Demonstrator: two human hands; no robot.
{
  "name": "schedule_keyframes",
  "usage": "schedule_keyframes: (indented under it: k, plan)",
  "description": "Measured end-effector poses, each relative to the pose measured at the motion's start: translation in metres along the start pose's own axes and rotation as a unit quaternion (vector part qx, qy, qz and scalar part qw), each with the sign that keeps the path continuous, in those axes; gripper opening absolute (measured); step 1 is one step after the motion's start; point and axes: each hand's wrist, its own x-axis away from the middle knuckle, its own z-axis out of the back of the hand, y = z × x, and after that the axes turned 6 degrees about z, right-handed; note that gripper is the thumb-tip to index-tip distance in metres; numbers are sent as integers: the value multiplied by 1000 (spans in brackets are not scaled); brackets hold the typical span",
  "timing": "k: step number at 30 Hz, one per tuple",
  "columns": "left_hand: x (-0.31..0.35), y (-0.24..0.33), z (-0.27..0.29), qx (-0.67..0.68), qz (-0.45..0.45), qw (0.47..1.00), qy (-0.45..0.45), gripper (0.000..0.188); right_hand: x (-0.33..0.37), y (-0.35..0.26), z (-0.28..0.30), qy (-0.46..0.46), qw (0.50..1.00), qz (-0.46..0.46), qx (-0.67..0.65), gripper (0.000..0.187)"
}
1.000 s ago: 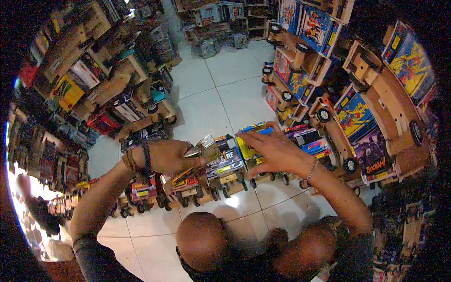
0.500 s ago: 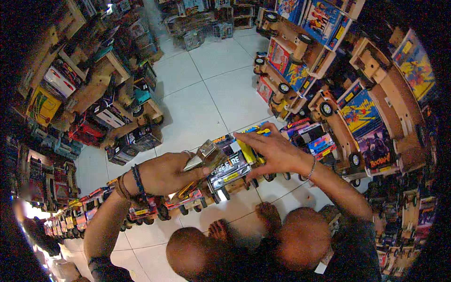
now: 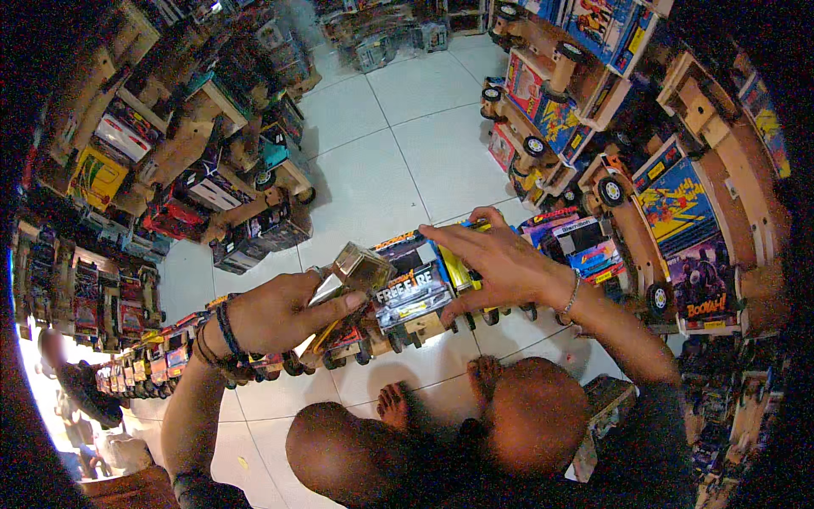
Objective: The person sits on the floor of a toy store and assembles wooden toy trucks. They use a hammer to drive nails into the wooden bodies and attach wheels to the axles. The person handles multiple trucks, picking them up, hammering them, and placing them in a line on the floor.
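Pinching a clear, glossy boxy piece (image 3: 365,265) between thumb and fingers, the left hand (image 3: 270,318) sits left of the black-and-silver toy truck (image 3: 414,297). Exact kind of clear piece not readable; likely light, thin-walled, slick, apt to crease or crack if squeezed — best held lightly by its edges.

Right hand (image 3: 513,267) arches over the truck's right side, fingers at the top, thumb low by the front, a yellow toy truck (image 3: 456,273) partly beneath the palm. Whether it grips or only rests, cannot tell.

Black-and-silver truck lies between the two hands, wheels below, in a row of toy trucks above the white tiled floor (image 3: 360,182). Visible wood underneath suggests a stiff, fairly light body; glossy printed panels probably slide under dry fingertips. Firmest hold: the body's sides — wheels may roll, trim may bend.

Clear piece close against the truck's upper left; contact uncertain. Orange-and-red toy truck (image 3: 346,349) just below the left hand.
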Motion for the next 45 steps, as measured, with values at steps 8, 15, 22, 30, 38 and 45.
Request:
schedule_keyframes:
  k: [8, 15, 22, 30, 38, 45]
  plan:
    - [7, 0, -3, 37, -11, 999, -14, 61, -2, 1, 1, -1, 1000, -7, -5, 109]
    - [3, 5, -9, -41, -3, 999, 2, 62, -6, -4, -1, -46, 998, -3, -34, 107]
    - [-21, 27, -12, -50, -33, 998, -26, 64, -1, 3, -10, 10, 999, 32, -21, 96]
    - [-34, 38, -13, -73, -32, 996, -44, 56, 0, 2, -14, 42, 998, 14, -34, 93]
    - [-33, 56, -14, -44, -15, 998, -39, 50, 3, 4, -15, 61, 997, 16, -50, 89]
    - [-36, 52, -21, -23, -42, 999, -19, 45, 4, 4, -16, 33, 998, -1, -49, 86]
